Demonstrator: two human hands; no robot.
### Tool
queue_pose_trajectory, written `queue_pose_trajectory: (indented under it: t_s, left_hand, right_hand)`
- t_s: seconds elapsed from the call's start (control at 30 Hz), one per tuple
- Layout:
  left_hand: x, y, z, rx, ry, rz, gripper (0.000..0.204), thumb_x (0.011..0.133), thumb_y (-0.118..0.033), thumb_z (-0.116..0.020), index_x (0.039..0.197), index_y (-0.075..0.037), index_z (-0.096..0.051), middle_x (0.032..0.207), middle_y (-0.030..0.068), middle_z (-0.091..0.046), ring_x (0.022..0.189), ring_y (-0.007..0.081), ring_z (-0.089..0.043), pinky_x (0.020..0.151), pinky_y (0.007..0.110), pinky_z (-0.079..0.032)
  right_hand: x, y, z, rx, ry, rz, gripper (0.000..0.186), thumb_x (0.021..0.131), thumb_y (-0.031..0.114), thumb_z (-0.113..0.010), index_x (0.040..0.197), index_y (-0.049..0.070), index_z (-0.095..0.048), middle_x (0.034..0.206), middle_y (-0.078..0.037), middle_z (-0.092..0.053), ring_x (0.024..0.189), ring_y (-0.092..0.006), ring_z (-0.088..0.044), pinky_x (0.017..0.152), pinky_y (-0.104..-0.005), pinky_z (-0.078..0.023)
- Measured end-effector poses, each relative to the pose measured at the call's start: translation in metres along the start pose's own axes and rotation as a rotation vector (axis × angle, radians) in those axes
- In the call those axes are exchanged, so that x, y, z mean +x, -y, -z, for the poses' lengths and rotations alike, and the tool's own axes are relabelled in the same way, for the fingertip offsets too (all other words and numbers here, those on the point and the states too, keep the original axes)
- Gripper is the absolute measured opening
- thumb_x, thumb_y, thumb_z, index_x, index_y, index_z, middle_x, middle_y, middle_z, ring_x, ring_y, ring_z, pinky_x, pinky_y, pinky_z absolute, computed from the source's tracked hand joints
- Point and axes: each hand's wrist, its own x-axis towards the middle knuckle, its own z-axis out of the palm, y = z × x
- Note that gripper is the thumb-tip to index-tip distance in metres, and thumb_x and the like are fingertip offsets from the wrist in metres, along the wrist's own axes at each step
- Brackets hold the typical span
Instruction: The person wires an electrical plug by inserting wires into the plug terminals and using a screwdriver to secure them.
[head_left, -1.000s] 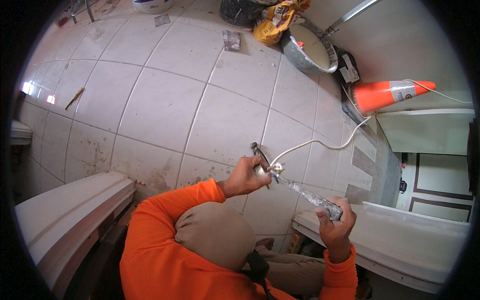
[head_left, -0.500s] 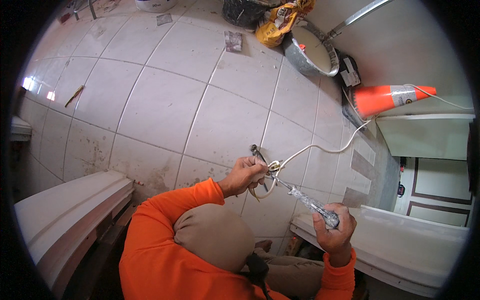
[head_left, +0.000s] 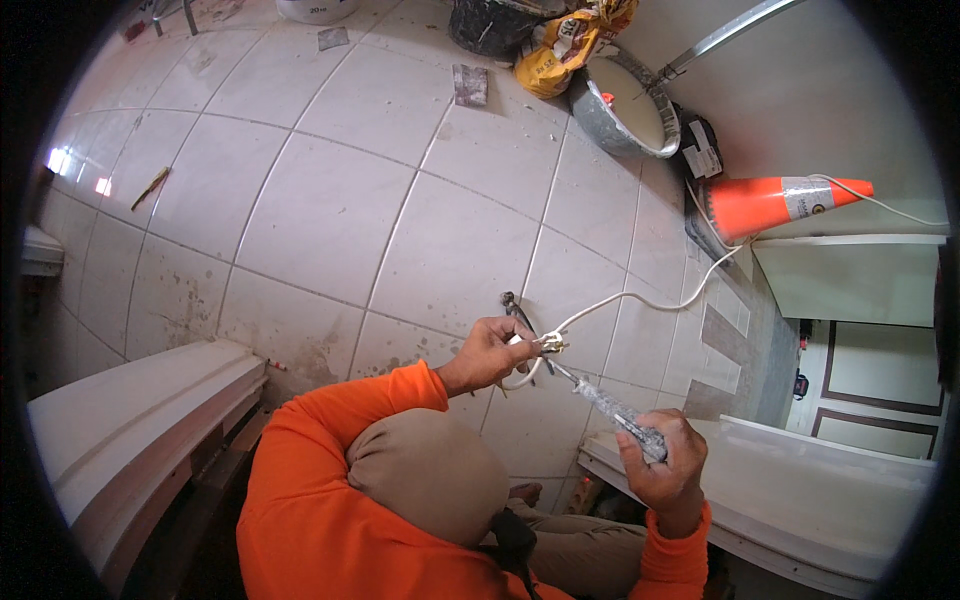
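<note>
My left hand (head_left: 490,352) pinches a small white electrical plug (head_left: 551,343) with metal parts showing. A white cable (head_left: 632,294) loops by the plug and runs off to the right across the tiles. In my right hand (head_left: 666,460) is a screwdriver (head_left: 608,402) whose clear handle looks wrapped in plastic. Its shaft points up and left at the plug, with the tip close to it; contact is hard to make out. Partly hidden behind my left hand, a hammer (head_left: 513,304) lies on the floor.
An orange traffic cone (head_left: 750,205) lies on its side at right. Behind it stand a grey tub (head_left: 588,112) of pale liquid, a yellow bag (head_left: 548,68) and a black bucket (head_left: 480,28). White panels (head_left: 150,400) flank me. A thin stick (head_left: 150,188) lies far left.
My left hand has turned the plug slightly, and its metal parts now face more to the right. The right hand and screwdriver have shifted a little left and down.
</note>
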Motion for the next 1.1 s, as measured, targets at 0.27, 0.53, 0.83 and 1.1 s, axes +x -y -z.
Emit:
queue_pose_trajectory:
  t_s: [0.27, 0.53, 0.83, 1.1]
  left_hand:
    - [-0.007, -0.001, -0.005, 0.347, 0.052, -0.124, 0.020, 0.087, -0.018, -0.075, 0.093, 0.001, -0.071, 0.073, 0.0042, -0.064, 0.062, 0.0099, -0.052, 0.055, 0.030, -0.042]
    - [-0.006, 0.009, -0.002, 0.410, 0.007, -0.195, 0.019, 0.088, -0.019, -0.073, 0.093, 0.000, -0.072, 0.071, 0.0028, -0.064, 0.060, 0.0081, -0.054, 0.051, 0.027, -0.041]
    - [0.006, 0.010, 0.005, -0.096, -0.008, 0.070, 0.014, 0.091, -0.017, -0.070, 0.091, -0.003, -0.066, 0.073, 0.0064, -0.068, 0.055, 0.0091, -0.060, 0.042, 0.023, -0.039]
    - [0.004, 0.006, 0.006, -0.098, 0.037, 0.102, 0.013, 0.092, -0.017, -0.068, 0.092, -0.005, -0.067, 0.073, 0.0062, -0.068, 0.058, 0.0096, -0.062, 0.043, 0.023, -0.041]
  right_hand:
    - [0.012, 0.012, 0.015, -0.120, 0.242, 0.075, 0.027, 0.080, 0.010, -0.080, 0.098, -0.003, -0.065, 0.098, -0.018, -0.064, 0.084, -0.0292, -0.068, 0.065, -0.0388, -0.058]
    - [-0.004, 0.007, -0.003, -0.190, 0.247, -0.018, 0.038, 0.083, 0.019, -0.082, 0.104, -0.007, -0.065, 0.086, -0.019, -0.066, 0.073, -0.0302, -0.069, 0.057, -0.0367, -0.057]
    - [0.005, 0.005, 0.007, -0.149, 0.111, -0.029, 0.035, 0.084, 0.017, -0.082, 0.106, -0.004, -0.065, 0.091, -0.019, -0.067, 0.075, -0.0265, -0.071, 0.055, -0.0333, -0.058]
    - [0.004, 0.006, 0.010, -0.128, 0.082, -0.009, 0.034, 0.081, 0.014, -0.083, 0.104, -0.003, -0.066, 0.094, -0.018, -0.066, 0.076, -0.0265, -0.071, 0.056, -0.0330, -0.059]
